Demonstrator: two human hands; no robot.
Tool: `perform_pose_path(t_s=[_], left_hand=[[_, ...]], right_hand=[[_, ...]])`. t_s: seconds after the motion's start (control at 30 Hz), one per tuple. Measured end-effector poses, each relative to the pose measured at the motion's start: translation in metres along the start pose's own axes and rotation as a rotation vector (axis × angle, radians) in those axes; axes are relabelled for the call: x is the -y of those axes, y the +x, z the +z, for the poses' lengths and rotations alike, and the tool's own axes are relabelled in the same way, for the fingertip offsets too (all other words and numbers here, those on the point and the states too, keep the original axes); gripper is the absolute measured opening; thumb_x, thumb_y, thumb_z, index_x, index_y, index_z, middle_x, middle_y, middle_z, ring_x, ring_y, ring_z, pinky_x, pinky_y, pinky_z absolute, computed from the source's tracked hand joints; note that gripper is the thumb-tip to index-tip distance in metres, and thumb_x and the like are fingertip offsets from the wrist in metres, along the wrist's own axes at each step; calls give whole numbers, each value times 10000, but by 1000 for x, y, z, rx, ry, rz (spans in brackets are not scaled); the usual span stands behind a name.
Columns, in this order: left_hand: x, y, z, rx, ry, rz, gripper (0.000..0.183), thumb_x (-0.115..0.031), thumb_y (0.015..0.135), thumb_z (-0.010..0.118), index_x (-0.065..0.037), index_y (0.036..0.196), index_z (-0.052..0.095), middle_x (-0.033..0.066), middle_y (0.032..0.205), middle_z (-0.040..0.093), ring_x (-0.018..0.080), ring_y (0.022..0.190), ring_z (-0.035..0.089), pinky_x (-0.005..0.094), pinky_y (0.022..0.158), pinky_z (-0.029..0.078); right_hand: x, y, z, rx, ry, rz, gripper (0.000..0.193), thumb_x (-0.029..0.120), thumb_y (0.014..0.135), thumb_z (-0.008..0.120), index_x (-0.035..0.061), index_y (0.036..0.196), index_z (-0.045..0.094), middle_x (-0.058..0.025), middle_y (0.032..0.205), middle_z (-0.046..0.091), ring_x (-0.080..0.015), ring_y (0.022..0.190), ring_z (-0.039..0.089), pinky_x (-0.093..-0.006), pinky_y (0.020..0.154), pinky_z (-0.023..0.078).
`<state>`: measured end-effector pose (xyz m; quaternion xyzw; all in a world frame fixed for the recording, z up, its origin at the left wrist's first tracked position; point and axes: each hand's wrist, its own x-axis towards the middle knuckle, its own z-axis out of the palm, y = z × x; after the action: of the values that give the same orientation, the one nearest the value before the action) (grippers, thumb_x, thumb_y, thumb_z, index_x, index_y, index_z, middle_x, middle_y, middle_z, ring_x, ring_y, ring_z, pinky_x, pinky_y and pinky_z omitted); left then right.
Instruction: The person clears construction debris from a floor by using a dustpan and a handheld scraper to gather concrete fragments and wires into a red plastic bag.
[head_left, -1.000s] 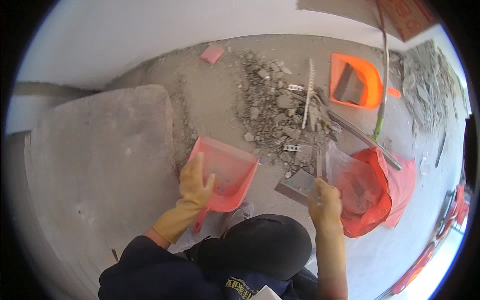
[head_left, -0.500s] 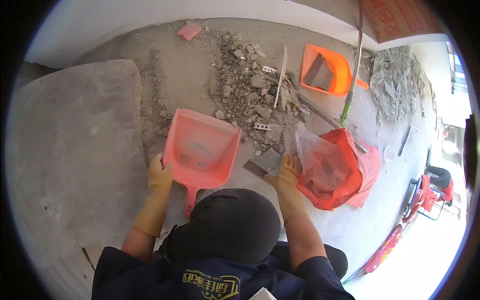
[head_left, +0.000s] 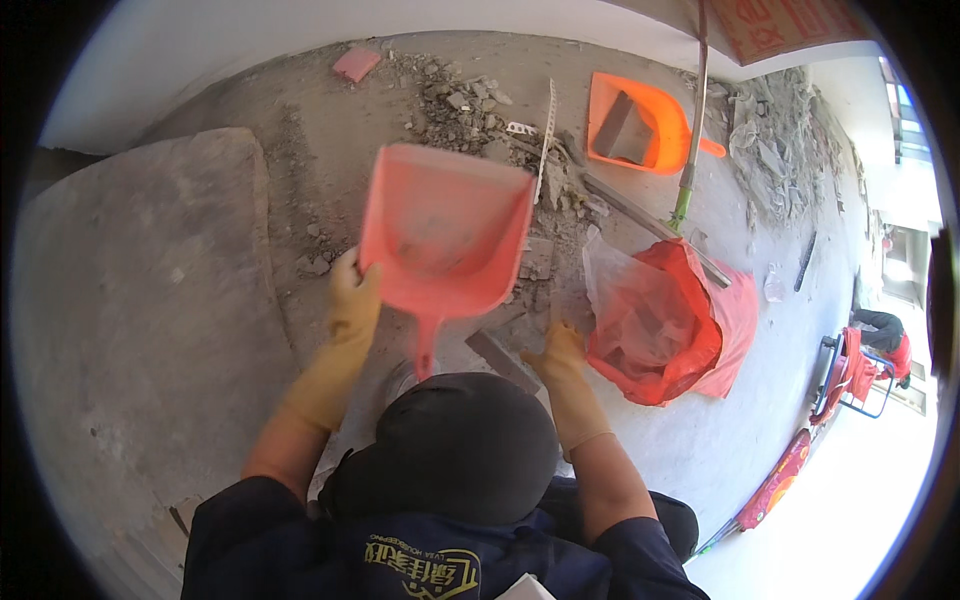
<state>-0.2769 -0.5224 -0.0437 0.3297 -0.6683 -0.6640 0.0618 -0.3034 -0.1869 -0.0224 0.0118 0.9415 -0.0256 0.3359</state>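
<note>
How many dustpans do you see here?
2. The pinkish-red plastic dustpan is held by its left edge in the yellow-gloved left hand; the bright orange plastic dustpan is on the grey floor at upper right. I see no others, though some could be hidden.

L hand (head_left: 352, 300), gloved, fwd & left of the bent knee (head_left: 470, 450); fingers curled, thumb up. R hand (head_left: 562, 355), also gloved, fwd & right of knee; thumb out to its left, finger closure unclear. Forearms (head_left: 285, 450) flank knee, angled inward.

A pale wall (head_left: 230, 60) borders the floor (head_left: 345, 130) (grey-brown, dusty).
</note>
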Motion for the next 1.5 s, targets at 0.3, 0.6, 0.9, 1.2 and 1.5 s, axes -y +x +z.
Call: perform_pose_path(t_s=[0.3, 0.6, 0.9, 1.2, 1.5], left_hand=[[-14, 23, 79, 252, 19, -185, 523, -216, 905, 602, -4, 1366, 477, 129, 1211, 614, 212, 1036, 631, 365, 898, 512], [35, -73, 15, 648, 519, 91, 378, -267, 891, 624, -118, 1238, 629, 188, 1216, 632, 328, 1144, 596, 422, 1002, 461], [-29, -53, 106, 1256, 1019, 378, 299, -221, 853, 633, -106, 1126, 679, 139, 1069, 703, 339, 1021, 664, 484, 842, 525], [-15, -26, -3, 1331, 1147, 500, 317, -93, 751, 707, -83, 1068, 715, 95, 1134, 707, 300, 1025, 675, 433, 849, 538], [-30, -9, -152, -394, 696, -417, 441, -386, 838, 712, -79, 1154, 685, 202, 1100, 694, 349, 1084, 648, 416, 911, 507]], right_hand=[[45, -33, -4, -35, 14, 30, 1028, 388, 612, 883, 63, 1441, 370, -178, 1255, 605, -342, 1123, 594, -395, 958, 484], [22, -29, -21, 150, 98, -94, 502, 342, 715, 814, 44, 1086, 659, -228, 1030, 690, -382, 973, 671, -465, 825, 519], [91, -46, -60, 266, -410, -253, 277, 332, 798, 750, 80, 895, 690, -110, 1001, 724, -312, 955, 696, -454, 776, 529], [44, -14, -143, 370, 134, -54, 670, 473, 787, 779, -68, 1165, 656, -217, 1057, 709, -272, 941, 694, -379, 806, 522], [80, 35, -72, 520, 1331, 0, 486, 371, 928, 663, -8, 1218, 570, -76, 881, 662, -176, 807, 618, -345, 698, 519]])
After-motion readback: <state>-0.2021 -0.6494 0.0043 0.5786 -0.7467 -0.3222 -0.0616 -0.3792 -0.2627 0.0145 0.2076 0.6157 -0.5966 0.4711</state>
